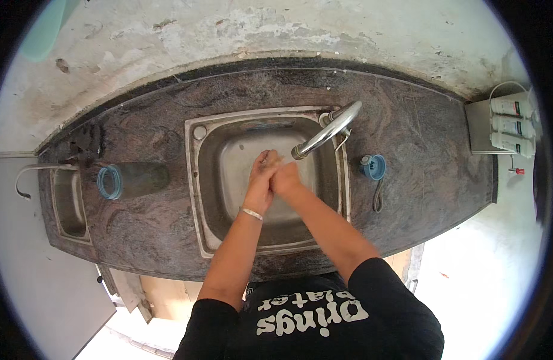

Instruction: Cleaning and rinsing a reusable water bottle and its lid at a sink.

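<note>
**Steel basin, two hands pressed together under the spout**

Steel lines the small side basin at the far left of the counter, well apart from the fingers, with a thin bent pipe beside it. Nearer, still to the left of the fingers, a dark jar with a blue rim lies on its side on the mottled brown stone counter.

In the middle sits the main sink, and both hands hang over its bowl. The left hand, with a metal bangle at the wrist, has its fingers fairly straight and close together, pointing away from the body and dark with grime. The right hand is pressed against it from the right, its fingers curled into the left palm; they grip nothing else that can be seen. Whether water runs over them cannot be told.

The chrome faucet arches in from the sink's right rim, and its mouth ends just beside the fingertips, up and to their right, not touching.

Further right, a blue cap rests on the counter near the sink's edge, clear of the fingers. At the far right, a white wall-mounted filter unit stands well apart.
</note>
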{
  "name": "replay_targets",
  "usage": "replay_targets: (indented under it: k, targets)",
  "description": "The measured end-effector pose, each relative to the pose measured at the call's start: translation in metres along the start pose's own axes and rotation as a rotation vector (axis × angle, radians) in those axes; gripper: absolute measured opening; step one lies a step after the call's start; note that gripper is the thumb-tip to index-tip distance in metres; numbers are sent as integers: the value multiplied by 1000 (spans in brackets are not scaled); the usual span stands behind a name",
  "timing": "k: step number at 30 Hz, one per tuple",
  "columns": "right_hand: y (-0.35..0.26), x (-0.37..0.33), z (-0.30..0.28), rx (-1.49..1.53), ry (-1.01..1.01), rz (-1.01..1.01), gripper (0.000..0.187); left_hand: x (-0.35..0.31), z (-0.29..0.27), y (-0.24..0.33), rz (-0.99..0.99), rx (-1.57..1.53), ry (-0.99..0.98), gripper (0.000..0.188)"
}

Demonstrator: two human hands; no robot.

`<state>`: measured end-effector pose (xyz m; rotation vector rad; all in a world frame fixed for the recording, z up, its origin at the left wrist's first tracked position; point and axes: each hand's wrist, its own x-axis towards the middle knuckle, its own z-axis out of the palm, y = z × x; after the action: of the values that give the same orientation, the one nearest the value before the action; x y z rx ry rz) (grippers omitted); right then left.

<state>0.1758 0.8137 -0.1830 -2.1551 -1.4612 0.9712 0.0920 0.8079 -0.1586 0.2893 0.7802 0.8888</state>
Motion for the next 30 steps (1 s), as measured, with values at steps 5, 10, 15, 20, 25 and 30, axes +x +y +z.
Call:
replay_targets:
  k: [5,10,15,20,25,30]
  targets:
    - [-6,-5,10,119,-26,63,42,36,-11,12,-186,203,237,21]
    - [7,29,31,369,19,337,31,12,24,-15,153,229,263,28]
    - [17,81,49,-533,106,-15,16,-43,68,-53,88,272,422,45]
    - [-28,84,54,-450,89,-84,18,-11,35,3,-105,203,369,46]
    - [34,157,84,-380,115,-333,21,37,3,-11,-297,-500,-88,52]
    - [-65,146,79,-522,-1174,-230,28,-32,20,-4,-181,-411,103,51]
